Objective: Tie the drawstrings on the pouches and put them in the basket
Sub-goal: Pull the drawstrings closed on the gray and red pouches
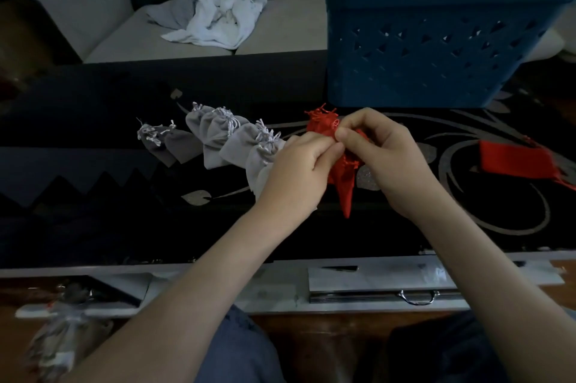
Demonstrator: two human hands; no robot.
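A red pouch [344, 186] hangs over the middle of the black table, its bunched neck and red drawstrings [322, 117] at the top. My left hand [299, 167] and my right hand [383, 152] both pinch it near the neck, fingertips meeting. Left of my hands lies a row of several grey pouches [218, 136] with white drawstrings, partly hidden by my left hand. Another red pouch [514, 161] lies flat at the right. The blue perforated basket [436, 49] stands at the back right.
The black table [93, 195] carries silver patterns. Behind it is a pale sofa with crumpled white cloth [218, 18]. A drawer handle [417, 298] shows below the table's front edge, and a blurred plastic bag [62, 336] is at the bottom left.
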